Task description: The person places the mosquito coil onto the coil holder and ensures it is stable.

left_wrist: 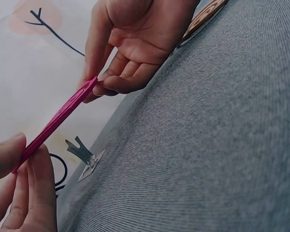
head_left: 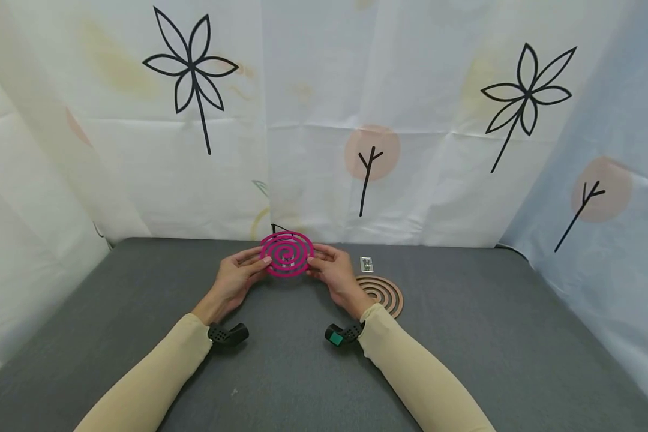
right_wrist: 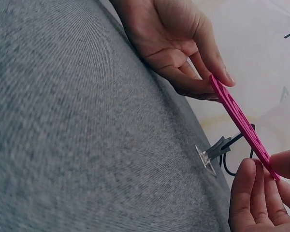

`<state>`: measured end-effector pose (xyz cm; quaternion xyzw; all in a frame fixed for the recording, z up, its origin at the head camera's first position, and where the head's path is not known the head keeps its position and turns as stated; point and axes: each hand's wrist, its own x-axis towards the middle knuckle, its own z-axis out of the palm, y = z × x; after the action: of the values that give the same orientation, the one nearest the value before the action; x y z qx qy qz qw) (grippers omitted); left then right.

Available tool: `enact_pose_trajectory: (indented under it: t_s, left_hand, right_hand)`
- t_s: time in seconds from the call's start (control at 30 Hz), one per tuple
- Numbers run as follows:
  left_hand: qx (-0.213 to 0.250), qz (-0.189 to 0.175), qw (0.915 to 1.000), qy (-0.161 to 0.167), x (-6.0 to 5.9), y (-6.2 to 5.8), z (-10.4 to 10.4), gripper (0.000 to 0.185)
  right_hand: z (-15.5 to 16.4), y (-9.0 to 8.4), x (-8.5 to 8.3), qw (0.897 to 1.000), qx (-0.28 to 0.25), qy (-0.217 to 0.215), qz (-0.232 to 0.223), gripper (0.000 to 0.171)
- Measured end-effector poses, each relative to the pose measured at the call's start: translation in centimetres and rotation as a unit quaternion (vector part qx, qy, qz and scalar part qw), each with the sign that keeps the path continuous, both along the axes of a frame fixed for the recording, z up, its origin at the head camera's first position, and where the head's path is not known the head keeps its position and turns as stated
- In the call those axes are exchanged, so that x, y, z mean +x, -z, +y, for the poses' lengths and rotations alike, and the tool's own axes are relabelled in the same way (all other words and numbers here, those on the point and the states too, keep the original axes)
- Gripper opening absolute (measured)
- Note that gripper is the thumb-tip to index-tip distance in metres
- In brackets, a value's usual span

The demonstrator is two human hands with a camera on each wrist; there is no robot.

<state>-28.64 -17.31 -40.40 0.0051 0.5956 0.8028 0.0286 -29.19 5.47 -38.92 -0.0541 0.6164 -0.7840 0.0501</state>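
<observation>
My left hand (head_left: 232, 279) and right hand (head_left: 335, 273) hold a flat pink spiral disc (head_left: 286, 255) between them, raised over the back of the table. In the left wrist view, the thumb and fingers of my left hand (left_wrist: 34, 188) pinch one edge of it. The right wrist view has my right hand (right_wrist: 261, 198) pinching the opposite edge, the disc tilted. Below the disc, a small stand with a clear base and a grey forked clip (left_wrist: 79, 149) is on the table. The spiral's gaps show part of it in the head view.
A brown spiral disc (head_left: 391, 294) lies on the grey table (head_left: 281, 372), partly hidden by my right wrist. Behind it is another small clear stand (head_left: 366, 264). A white curtain (head_left: 313, 90) with printed plants hangs along the table's back edge.
</observation>
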Motion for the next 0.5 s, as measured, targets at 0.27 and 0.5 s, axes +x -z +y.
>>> enact_pose_trajectory:
  t_s: [0.27,0.5]
  left_hand:
    - [-0.032,0.017,0.9992,-0.019,-0.01,0.21,0.15,0.053]
    - [-0.039,0.009,0.9987,-0.031,-0.06,0.20,0.28,0.048]
  right_hand:
    - [0.08,0.50,-0.06,1.000,0.011,-0.005,-0.003,0.043]
    - [0.04,0.73,-0.04,1.000,0.009,0.001,0.000,0.043]
